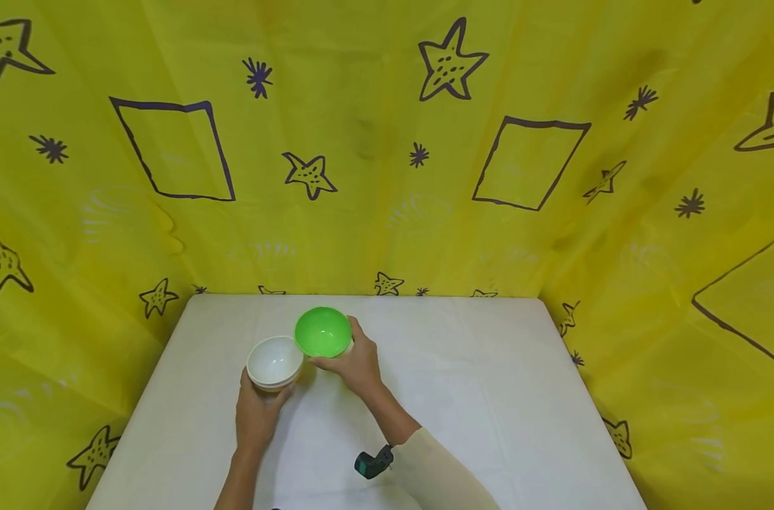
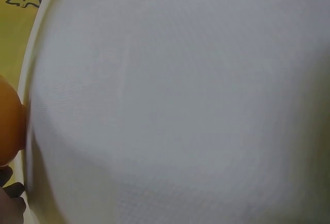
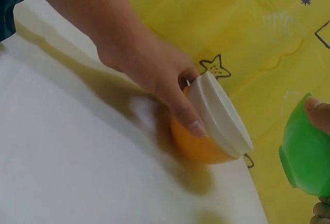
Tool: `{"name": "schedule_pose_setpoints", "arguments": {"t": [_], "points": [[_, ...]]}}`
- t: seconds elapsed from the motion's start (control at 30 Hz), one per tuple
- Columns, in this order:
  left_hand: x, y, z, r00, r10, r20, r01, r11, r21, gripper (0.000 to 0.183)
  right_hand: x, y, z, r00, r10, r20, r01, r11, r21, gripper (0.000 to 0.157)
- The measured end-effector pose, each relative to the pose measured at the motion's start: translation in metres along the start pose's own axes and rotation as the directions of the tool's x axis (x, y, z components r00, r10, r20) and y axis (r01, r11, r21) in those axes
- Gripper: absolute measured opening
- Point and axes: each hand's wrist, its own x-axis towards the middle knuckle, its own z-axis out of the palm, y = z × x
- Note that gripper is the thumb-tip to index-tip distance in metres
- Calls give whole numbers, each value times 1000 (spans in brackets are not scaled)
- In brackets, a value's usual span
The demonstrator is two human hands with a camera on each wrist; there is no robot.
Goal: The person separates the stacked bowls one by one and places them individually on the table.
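A white bowl [image 1: 275, 360] faces up in my left hand [image 1: 255, 416], which holds it from the near side, thumb on the right. In the right wrist view this white bowl [image 3: 219, 113] is nested in an orange bowl [image 3: 198, 145], tilted, with the left thumb pressed along its side. My right hand [image 1: 356, 363] grips a bright green bowl [image 1: 323, 331] by its right side. The green bowl is beside the white one, slightly farther back. At the left wrist view's edge, part of the orange bowl [image 2: 9, 123] shows above some dark fingertips [image 2: 14, 190].
Under both hands lies a white-covered table [image 1: 463, 397]. Yellow curtains [image 1: 374, 234] with drawn stars and frames enclose its back and sides. A dark wrist-worn device [image 1: 374, 462] sits by the right sleeve [image 1: 440, 471].
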Motion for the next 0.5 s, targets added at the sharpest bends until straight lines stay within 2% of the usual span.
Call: {"name": "schedule_pose_setpoints", "arguments": {"t": [0.2,0.5], "points": [[0,0,1,1000,-11,0,11,1000,12,104,-5,16,-6,999,47,-20,-47,999,-13,90],[1,0,0,1000,-10,16,10,1000,1,105,-10,41,-5,994,105,-9,-105,994,-41,89]]}}
